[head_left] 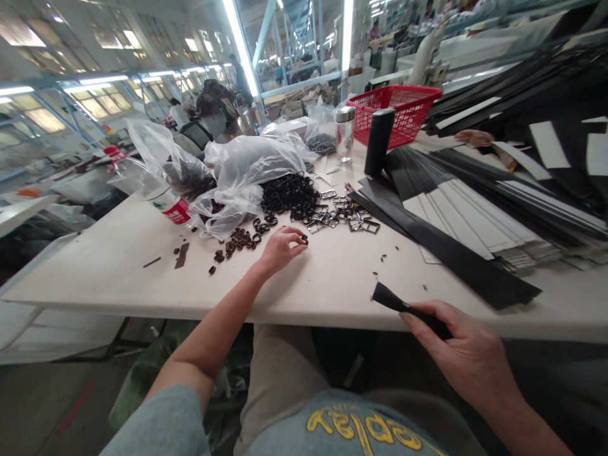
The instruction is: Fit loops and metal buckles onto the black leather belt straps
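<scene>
My left hand [282, 249] is pinching a ring [304, 239] near the metal buckles [363, 223]; my right hand [463, 347] is gripping a black strap [392, 299].

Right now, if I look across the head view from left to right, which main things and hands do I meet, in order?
Plastic bottle with red label → loose small brown rings → left hand, pinching a small dark piece → glass bottle with metal lid → right hand, holding a black strap.
</scene>
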A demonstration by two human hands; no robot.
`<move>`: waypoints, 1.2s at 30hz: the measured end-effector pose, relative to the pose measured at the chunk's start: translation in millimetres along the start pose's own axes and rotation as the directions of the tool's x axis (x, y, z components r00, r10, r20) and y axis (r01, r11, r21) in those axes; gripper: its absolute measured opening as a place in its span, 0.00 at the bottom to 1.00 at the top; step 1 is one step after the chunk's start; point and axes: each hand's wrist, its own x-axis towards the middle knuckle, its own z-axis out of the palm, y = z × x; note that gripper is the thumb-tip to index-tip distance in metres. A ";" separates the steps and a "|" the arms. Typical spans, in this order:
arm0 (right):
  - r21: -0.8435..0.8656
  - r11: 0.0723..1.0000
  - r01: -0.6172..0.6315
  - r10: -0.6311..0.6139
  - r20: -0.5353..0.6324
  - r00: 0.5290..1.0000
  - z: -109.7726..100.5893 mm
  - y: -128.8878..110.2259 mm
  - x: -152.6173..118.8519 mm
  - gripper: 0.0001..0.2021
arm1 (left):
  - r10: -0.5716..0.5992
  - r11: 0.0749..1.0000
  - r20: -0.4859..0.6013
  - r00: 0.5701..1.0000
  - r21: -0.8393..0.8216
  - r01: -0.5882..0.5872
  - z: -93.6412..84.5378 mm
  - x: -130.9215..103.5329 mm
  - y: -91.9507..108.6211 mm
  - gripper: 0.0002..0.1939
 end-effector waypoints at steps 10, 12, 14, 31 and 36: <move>-0.090 0.991 0.094 -0.104 -0.110 0.988 6.4 -30.5 13.5 0.04 | -0.449 0.180 0.283 0.847 -0.900 0.396 74.0 -60.1 98.7 0.16; -0.126 0.986 0.112 -0.127 -0.122 0.984 7.2 -32.4 14.6 0.04 | -0.453 0.102 0.296 0.841 -0.920 0.378 82.7 -63.9 109.7 0.16; -0.165 0.978 0.126 -0.148 -0.128 0.981 7.4 -31.8 14.6 0.04 | -0.471 0.042 0.316 0.823 -0.924 0.379 88.7 -65.2 115.9 0.17; 0.221 0.974 0.055 -0.061 0.019 0.998 9.5 -22.9 -6.7 0.01 | -0.318 -0.019 0.524 0.790 -0.837 0.547 94.6 -69.6 115.4 0.17; 0.350 0.933 0.085 -0.115 0.064 0.991 7.6 -19.7 -10.3 0.01 | -0.178 -0.038 0.649 0.740 -0.756 0.654 92.9 -74.0 119.9 0.17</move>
